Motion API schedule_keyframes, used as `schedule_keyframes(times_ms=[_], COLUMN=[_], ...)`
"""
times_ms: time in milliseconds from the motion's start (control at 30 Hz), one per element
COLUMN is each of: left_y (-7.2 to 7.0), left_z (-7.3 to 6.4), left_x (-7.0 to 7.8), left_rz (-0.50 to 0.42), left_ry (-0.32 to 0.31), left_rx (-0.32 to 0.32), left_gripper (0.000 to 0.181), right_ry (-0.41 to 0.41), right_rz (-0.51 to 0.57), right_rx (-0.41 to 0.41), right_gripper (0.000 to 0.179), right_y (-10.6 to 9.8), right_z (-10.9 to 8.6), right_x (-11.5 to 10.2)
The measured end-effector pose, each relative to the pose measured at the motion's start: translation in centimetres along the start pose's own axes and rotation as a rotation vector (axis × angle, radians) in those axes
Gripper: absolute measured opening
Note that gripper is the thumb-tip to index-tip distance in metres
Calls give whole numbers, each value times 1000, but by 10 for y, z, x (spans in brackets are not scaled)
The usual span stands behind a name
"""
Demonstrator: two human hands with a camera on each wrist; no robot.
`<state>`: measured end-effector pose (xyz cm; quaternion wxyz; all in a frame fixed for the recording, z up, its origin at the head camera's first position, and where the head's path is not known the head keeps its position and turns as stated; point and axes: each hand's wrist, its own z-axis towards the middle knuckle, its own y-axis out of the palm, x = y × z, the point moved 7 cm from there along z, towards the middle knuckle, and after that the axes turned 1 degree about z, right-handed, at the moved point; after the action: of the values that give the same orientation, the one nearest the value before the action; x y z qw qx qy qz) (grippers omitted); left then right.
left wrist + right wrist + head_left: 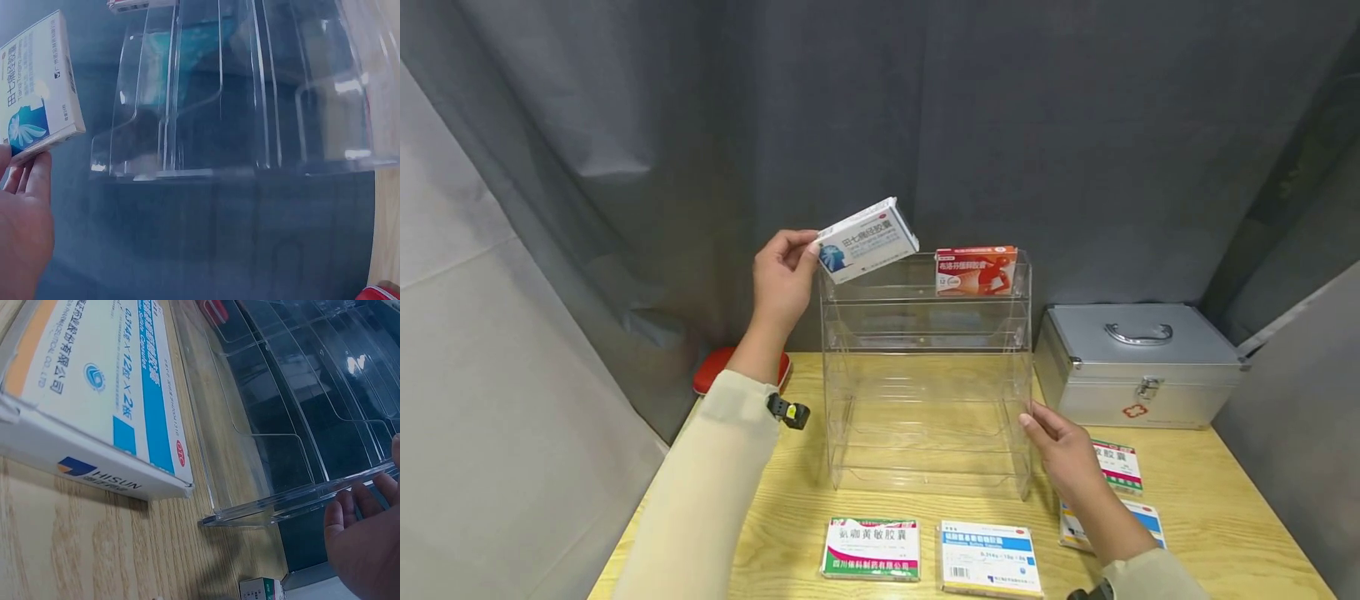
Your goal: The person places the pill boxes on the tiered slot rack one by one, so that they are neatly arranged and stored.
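Observation:
My left hand (pixel 785 271) pinches the left end of a white medicine box (pixel 868 240) with a blue head picture, tilted above the rack's top left. In the left wrist view, the thumb lies on the face of the box and the fingers are underneath. A clear plastic tiered rack (pixel 925 479) stands upright on the wooden table. At its right side edge, my right hand (pixel 1063 454) holds the panel between thumb and fingers. A red-and-white medicine box (pixel 976 272) stands in the right part of the top tier.
Before the rack lie a green-and-pink box (pixel 871 550) and a blue-and-white box (pixel 988 558). Another green-and-pink box (pixel 1120 467) and blue-striped box (pixel 1142 521) lie by the right forearm. A silver first-aid case (pixel 1142 367) stands right; a red case (pixel 713 371) lies behind left.

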<state>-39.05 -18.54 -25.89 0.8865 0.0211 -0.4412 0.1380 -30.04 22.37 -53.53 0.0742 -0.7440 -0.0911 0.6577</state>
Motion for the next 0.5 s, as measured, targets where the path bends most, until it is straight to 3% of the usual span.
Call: schedule_keyframes(times_ms=[200,500], left_y=[23,33], left_z=[16,22], left_x=[2,-7], left_rz=[188,283], left_ry=[21,-3], left_rx=[-45,-108], left_gripper=[15,15], right_ry=[-8,-12], right_rz=[2,-27], right_rx=[18,21], right_gripper=[70,72], right_y=[0,-3], right_z=[0,-2], right_x=[2,0])
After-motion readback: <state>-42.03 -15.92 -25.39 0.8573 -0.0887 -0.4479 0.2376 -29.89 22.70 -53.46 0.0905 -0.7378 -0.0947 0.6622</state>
